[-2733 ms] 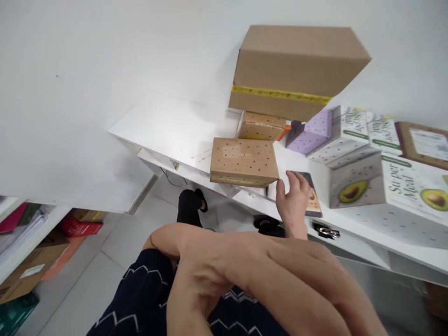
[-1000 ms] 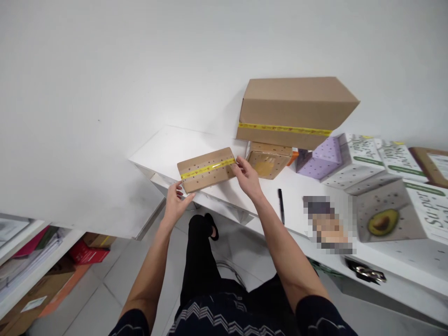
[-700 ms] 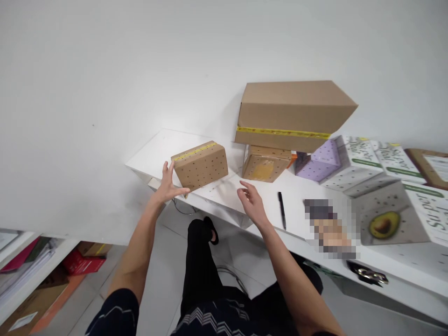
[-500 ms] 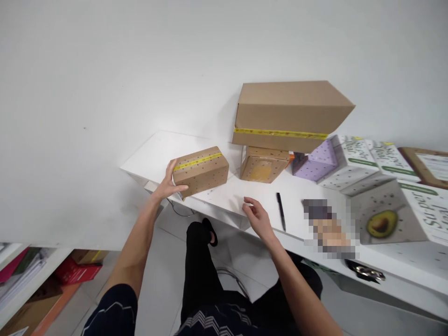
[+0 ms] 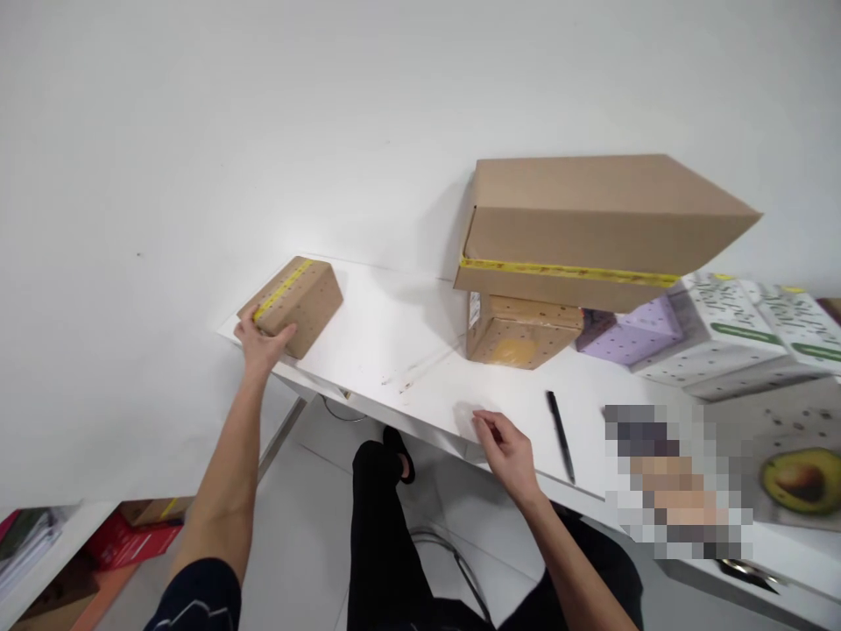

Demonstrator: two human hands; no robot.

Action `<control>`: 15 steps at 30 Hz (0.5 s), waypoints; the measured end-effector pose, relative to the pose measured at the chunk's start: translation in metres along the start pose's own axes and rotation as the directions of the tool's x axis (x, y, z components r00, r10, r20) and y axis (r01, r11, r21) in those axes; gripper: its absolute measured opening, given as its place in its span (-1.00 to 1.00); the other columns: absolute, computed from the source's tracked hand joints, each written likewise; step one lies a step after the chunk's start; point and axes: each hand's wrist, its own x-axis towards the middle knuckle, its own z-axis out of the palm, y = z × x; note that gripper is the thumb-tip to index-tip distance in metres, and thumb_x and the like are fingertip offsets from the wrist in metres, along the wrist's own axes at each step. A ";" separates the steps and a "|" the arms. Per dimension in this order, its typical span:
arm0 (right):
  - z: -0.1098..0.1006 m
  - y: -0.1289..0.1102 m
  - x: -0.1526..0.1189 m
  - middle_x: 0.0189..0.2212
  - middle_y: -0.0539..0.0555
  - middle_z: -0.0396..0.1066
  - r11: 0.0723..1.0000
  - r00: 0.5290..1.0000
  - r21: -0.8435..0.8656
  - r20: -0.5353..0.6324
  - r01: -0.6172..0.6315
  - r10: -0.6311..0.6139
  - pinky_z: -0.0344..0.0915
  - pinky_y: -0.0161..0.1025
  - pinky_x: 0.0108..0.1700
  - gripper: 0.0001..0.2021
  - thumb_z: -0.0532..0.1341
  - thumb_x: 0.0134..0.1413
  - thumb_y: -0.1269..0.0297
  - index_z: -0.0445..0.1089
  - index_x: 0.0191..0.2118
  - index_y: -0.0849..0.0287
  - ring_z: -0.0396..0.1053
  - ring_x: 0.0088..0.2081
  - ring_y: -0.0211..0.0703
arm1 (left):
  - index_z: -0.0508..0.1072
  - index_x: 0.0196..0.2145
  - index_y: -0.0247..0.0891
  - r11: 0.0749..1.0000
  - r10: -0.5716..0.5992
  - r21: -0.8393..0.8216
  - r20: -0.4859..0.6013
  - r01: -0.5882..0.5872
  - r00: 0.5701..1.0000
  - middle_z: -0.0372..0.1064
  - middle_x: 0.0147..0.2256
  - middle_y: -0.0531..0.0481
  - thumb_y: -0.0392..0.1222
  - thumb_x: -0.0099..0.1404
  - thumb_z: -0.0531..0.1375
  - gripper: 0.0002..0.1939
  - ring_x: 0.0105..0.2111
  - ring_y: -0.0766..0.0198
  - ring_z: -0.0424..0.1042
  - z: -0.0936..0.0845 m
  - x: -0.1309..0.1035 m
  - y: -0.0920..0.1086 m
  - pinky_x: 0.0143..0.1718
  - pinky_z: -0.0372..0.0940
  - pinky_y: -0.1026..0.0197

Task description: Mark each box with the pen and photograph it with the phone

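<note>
Fingers of your bare left hand [image 5: 261, 347] clamp the near end of a small rectangular box of dotted brown cardboard [image 5: 316, 307], at the left end of the long white table [image 5: 387, 324]. Slid further left, it could overhang and tip. Your bare right hand [image 5: 511, 454] is apart, empty, loosely curled. Knocking the low brown dotted carton [image 5: 542, 340] could topple the large plain cardboard box [image 5: 584, 232] overhanging it; a careless rightward sweep could roll the slim black pen [image 5: 561, 436] off the front edge.

Print on the small box's yellow tape [image 5: 284, 289], the low carton's white label [image 5: 474, 310] and the large box's yellow tape [image 5: 568, 271] is too small to read. The tall white dotted cartons [image 5: 736, 352] seem to read "Super Meal"; the grey carton [image 5: 798, 421] pictures an avocado half.
</note>
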 end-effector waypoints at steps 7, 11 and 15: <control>0.001 0.001 -0.002 -0.39 0.09 0.56 0.997 0.998 -0.034 -0.009 0.062 -0.063 0.44 -0.24 -0.36 -0.75 0.20 0.22 0.07 0.51 -0.31 0.11 0.49 -0.41 -0.11 | 0.16 0.21 -0.10 0.970 -0.196 0.127 -0.091 0.207 0.976 0.00 0.16 -0.14 -0.11 -0.04 0.50 -0.07 0.16 -0.17 0.26 0.011 0.108 -0.016 0.23 0.14 -0.38; 0.000 0.000 -0.001 -0.41 0.08 0.55 0.997 0.997 -0.036 -0.025 0.073 -0.074 0.44 -0.23 -0.38 -0.78 0.21 0.22 0.10 0.51 -0.30 0.09 0.50 -0.42 -0.11 | 0.13 0.26 -0.09 0.938 -0.307 0.100 -0.201 0.331 0.930 0.05 0.17 -0.23 -0.17 -0.03 0.44 -0.06 0.16 -0.33 0.30 0.035 0.146 -0.019 0.21 0.14 -0.48; 0.002 -0.003 0.001 -0.44 0.07 0.52 0.996 0.996 -0.007 -0.020 0.091 -0.091 0.42 -0.24 -0.42 -0.79 0.20 0.24 0.13 0.52 -0.30 0.08 0.48 -0.45 -0.13 | -0.04 0.30 0.05 0.949 -0.315 -0.069 -0.224 0.308 0.922 0.03 0.21 -0.22 -0.01 0.06 0.36 -0.05 0.25 -0.45 0.16 0.057 0.154 -0.010 0.17 0.11 -0.61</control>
